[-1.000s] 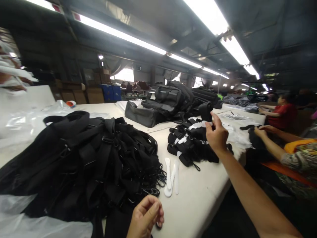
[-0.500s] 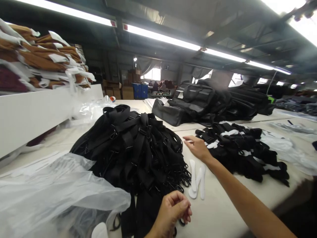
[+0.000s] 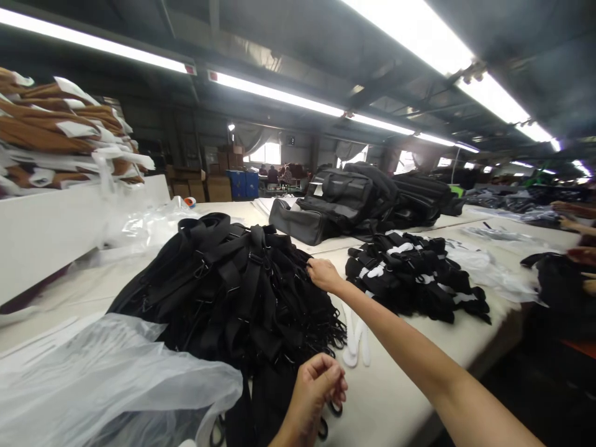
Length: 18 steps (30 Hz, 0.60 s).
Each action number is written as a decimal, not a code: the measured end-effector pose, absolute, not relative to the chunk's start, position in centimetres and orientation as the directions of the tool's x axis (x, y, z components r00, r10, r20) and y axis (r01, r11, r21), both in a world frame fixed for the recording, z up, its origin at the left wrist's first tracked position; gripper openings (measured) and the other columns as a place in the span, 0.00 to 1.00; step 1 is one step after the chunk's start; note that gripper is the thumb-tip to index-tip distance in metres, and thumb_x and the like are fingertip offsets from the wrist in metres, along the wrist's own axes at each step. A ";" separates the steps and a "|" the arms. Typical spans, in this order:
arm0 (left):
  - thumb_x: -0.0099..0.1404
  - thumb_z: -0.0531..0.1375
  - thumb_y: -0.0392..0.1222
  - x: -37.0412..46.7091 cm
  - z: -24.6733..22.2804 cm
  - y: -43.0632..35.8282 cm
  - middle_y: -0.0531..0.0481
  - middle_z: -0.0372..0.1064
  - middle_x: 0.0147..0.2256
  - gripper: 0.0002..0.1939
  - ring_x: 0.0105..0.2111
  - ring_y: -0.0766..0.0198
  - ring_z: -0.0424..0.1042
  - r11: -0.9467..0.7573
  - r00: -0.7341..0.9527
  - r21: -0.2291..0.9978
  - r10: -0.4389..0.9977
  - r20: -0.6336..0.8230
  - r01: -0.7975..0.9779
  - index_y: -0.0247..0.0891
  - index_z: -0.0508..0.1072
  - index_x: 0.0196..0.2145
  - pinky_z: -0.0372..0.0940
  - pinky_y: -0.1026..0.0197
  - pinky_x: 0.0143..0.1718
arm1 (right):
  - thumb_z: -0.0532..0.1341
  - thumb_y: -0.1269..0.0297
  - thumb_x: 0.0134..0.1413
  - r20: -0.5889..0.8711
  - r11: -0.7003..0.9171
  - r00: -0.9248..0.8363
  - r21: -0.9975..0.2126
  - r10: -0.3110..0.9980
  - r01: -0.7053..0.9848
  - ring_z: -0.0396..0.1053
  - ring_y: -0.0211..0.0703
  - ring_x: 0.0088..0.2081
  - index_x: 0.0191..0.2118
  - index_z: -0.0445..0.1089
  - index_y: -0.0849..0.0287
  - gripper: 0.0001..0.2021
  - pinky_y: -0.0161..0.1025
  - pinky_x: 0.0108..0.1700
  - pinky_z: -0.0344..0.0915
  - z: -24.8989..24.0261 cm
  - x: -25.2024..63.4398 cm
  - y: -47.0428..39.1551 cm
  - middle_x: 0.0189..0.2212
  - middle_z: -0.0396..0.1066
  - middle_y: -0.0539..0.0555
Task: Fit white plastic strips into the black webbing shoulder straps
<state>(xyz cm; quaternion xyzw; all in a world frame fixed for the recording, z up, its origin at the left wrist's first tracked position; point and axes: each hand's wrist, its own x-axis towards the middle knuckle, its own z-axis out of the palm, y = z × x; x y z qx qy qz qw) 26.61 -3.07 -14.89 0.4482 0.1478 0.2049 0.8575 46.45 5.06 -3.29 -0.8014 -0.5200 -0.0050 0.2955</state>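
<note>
A big heap of black straps [image 3: 233, 279] with metal buckles and hooks lies on the pale table. My right hand [image 3: 323, 274] touches the heap's right edge, its fingertips pressed together at a strap; what is between them is too small to tell. My left hand [image 3: 321, 382] is at the lower middle, over the heap's near right side, with fingers curled and thumb near the index finger; nothing shows in it. White flat strips [image 3: 356, 341] lie right of the heap. Further right sits a smaller pile of bundled black straps [image 3: 414, 267] with white bands.
Clear plastic sheeting [image 3: 121, 379] covers the near left. Black bags [image 3: 339, 198] stand behind the heap. At the left, brown fabric bundles [image 3: 56, 130] rest above a white panel [image 3: 60, 230]. Another person's hands [image 3: 587, 273] show at the far right edge.
My right hand has moved left onto the edge of the strap heap, and its fingers have closed. My left hand keeps its curled shape. The view has turned to the right.
</note>
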 end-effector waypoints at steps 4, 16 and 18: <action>0.50 0.71 0.53 26.4 -14.6 -2.5 0.49 0.70 0.21 0.21 0.18 0.69 0.67 0.529 0.869 0.813 0.491 -0.060 -0.243 0.32 0.71 0.26 0.57 0.68 0.22 | 0.46 0.61 0.68 0.356 -0.166 0.430 -0.578 0.830 0.799 0.68 0.38 0.26 0.33 0.70 0.62 0.19 0.34 0.35 0.63 0.9 42.3 0.5 0.20 0.69 0.51; 0.52 0.64 0.66 23.8 -10.4 -5.9 0.37 0.76 0.47 0.38 0.48 0.44 0.73 0.739 0.983 0.665 0.180 -0.042 -0.107 0.41 0.73 0.54 0.67 0.45 0.51 | 0.54 0.59 0.64 0.162 0.071 0.155 -0.878 0.974 0.474 0.62 0.38 0.28 0.38 0.78 0.60 0.16 0.35 0.35 0.62 -1.4 31.0 -24.7 0.26 0.67 0.52; 0.48 0.72 0.56 24.0 -10.1 -5.8 0.42 0.79 0.41 0.38 0.41 0.49 0.77 0.698 0.951 0.704 0.291 -0.107 -0.134 0.44 0.70 0.56 0.70 0.50 0.48 | 0.55 0.54 0.62 0.131 0.052 0.211 -0.937 0.969 0.345 0.65 0.39 0.33 0.43 0.78 0.60 0.18 0.35 0.42 0.63 -5.5 31.2 -25.1 0.31 0.70 0.53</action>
